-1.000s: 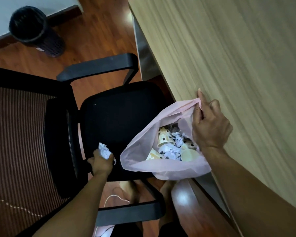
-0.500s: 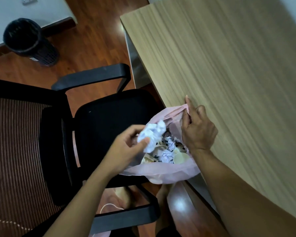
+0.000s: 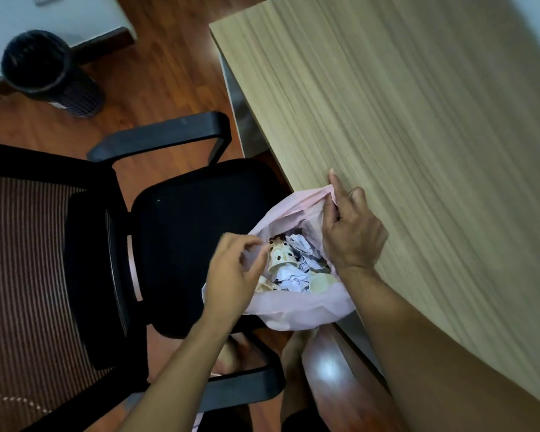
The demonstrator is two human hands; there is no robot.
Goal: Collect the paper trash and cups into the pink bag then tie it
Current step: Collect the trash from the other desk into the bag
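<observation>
Our right hand [image 3: 353,235] pinches the pink bag [image 3: 296,310] by its rim at the table [image 3: 418,151] edge; our left hand [image 3: 231,275] hovers beside it, loosely spread. The film looks light, soft and slippery, so we judge the gathered rim the best hold.

Dim, soft blur, floor [image 3: 325,369] glare, edge distortion
</observation>
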